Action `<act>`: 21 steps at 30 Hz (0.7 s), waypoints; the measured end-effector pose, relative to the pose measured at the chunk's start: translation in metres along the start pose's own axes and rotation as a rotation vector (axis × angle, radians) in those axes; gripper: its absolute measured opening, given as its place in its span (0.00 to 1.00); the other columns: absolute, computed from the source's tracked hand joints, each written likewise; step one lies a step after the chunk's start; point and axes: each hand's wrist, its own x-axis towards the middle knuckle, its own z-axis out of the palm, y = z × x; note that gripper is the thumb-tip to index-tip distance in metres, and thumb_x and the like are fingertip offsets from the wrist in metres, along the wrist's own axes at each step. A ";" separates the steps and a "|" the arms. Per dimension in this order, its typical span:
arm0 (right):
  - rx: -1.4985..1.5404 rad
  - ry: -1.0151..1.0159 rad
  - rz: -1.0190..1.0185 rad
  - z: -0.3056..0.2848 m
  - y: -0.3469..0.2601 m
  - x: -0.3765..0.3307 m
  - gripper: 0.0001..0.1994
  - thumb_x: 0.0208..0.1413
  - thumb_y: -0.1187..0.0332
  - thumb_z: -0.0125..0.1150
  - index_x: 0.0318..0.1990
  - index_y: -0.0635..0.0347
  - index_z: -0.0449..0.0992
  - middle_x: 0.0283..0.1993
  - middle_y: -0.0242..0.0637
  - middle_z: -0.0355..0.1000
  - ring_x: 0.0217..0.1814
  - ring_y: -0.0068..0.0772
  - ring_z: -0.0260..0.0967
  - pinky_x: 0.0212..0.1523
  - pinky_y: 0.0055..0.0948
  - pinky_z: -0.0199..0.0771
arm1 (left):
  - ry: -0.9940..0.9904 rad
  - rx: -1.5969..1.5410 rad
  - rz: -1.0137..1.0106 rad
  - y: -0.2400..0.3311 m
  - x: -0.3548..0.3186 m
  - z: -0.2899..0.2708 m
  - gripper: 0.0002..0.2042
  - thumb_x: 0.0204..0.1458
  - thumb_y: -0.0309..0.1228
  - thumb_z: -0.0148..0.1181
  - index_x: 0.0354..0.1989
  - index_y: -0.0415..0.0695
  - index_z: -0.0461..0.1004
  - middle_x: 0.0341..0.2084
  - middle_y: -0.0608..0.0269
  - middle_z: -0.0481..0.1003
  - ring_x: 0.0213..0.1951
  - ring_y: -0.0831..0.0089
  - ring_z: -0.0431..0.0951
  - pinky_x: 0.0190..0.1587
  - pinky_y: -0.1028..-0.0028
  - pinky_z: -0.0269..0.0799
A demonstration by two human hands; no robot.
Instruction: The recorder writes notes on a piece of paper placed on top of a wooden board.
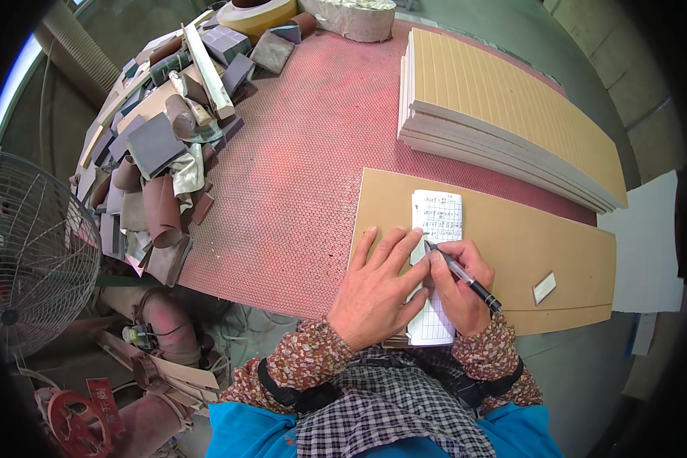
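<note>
While your left hand (pixel 375 286) lies flat, fingers spread, pinning gridded notepad (pixel 436 263) on brown board (pixel 511 244); right hand (pixel 454 286) pinches pen (pixel 463 276); writing step; next likely calls for steady paper.

Floral brown sleeves (pixel 298 362) with black elastic armbands (pixel 286 393), a checked apron (pixel 393 412) and blue trousers (pixel 248 435) below.

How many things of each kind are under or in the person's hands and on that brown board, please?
Pens: 1
Gridded paper slips: 1
Small white tags: 1
Brown boards: 1
Total: 4
</note>
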 end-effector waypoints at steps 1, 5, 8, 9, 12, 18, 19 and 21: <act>-0.016 -0.003 -0.004 -0.001 -0.001 0.000 0.08 0.61 0.70 0.63 0.41 0.66 0.75 0.28 0.38 0.76 0.27 0.25 0.76 0.29 0.26 0.76 | 0.000 0.001 -0.002 0.000 0.000 0.000 0.21 0.52 0.39 0.63 0.54 0.45 0.74 0.63 0.50 0.65 0.67 0.53 0.60 0.70 0.48 0.49; -0.045 0.000 -0.054 0.000 0.000 0.001 0.08 0.60 0.71 0.64 0.40 0.66 0.75 0.27 0.39 0.76 0.26 0.25 0.76 0.28 0.26 0.75 | 0.002 -0.010 -0.011 0.001 0.000 -0.001 0.21 0.52 0.38 0.63 0.53 0.44 0.74 0.63 0.50 0.65 0.67 0.53 0.61 0.70 0.48 0.49; -0.040 -0.004 -0.062 0.000 0.001 0.001 0.08 0.60 0.71 0.64 0.40 0.66 0.75 0.27 0.39 0.76 0.26 0.26 0.76 0.27 0.27 0.75 | 0.000 -0.006 -0.008 0.001 0.000 -0.001 0.21 0.52 0.38 0.63 0.53 0.44 0.74 0.63 0.50 0.65 0.67 0.53 0.61 0.70 0.48 0.49; -0.040 -0.003 -0.061 0.000 0.001 0.001 0.08 0.60 0.71 0.64 0.40 0.66 0.75 0.27 0.39 0.76 0.26 0.26 0.76 0.27 0.27 0.75 | -0.004 0.000 -0.002 0.001 0.001 -0.001 0.21 0.52 0.38 0.63 0.53 0.44 0.74 0.63 0.50 0.65 0.67 0.53 0.61 0.70 0.48 0.49; -0.028 -0.014 -0.052 0.000 0.002 0.001 0.07 0.59 0.71 0.64 0.40 0.66 0.75 0.27 0.40 0.75 0.25 0.27 0.76 0.27 0.27 0.75 | -0.009 -0.003 -0.005 0.001 0.001 -0.001 0.21 0.52 0.38 0.63 0.53 0.44 0.74 0.63 0.49 0.65 0.67 0.52 0.61 0.70 0.48 0.48; -0.063 -0.007 -0.087 0.000 0.001 0.002 0.07 0.59 0.72 0.64 0.40 0.66 0.75 0.28 0.41 0.75 0.26 0.30 0.76 0.27 0.28 0.75 | -0.024 0.009 -0.011 0.002 0.000 -0.001 0.20 0.53 0.38 0.62 0.54 0.44 0.73 0.64 0.50 0.64 0.68 0.54 0.60 0.71 0.47 0.49; -0.058 -0.010 -0.068 0.000 0.001 0.002 0.07 0.59 0.72 0.64 0.40 0.66 0.75 0.28 0.41 0.75 0.26 0.30 0.76 0.27 0.28 0.75 | -0.018 0.006 -0.011 0.001 0.001 -0.001 0.21 0.52 0.38 0.63 0.53 0.44 0.74 0.63 0.50 0.65 0.67 0.53 0.60 0.70 0.47 0.49; -0.053 -0.010 -0.049 0.000 0.001 0.001 0.07 0.58 0.72 0.65 0.39 0.65 0.75 0.28 0.41 0.75 0.26 0.30 0.76 0.27 0.29 0.75 | -0.013 0.003 -0.008 0.001 0.001 -0.001 0.21 0.52 0.38 0.63 0.53 0.44 0.74 0.63 0.50 0.65 0.67 0.53 0.61 0.70 0.48 0.49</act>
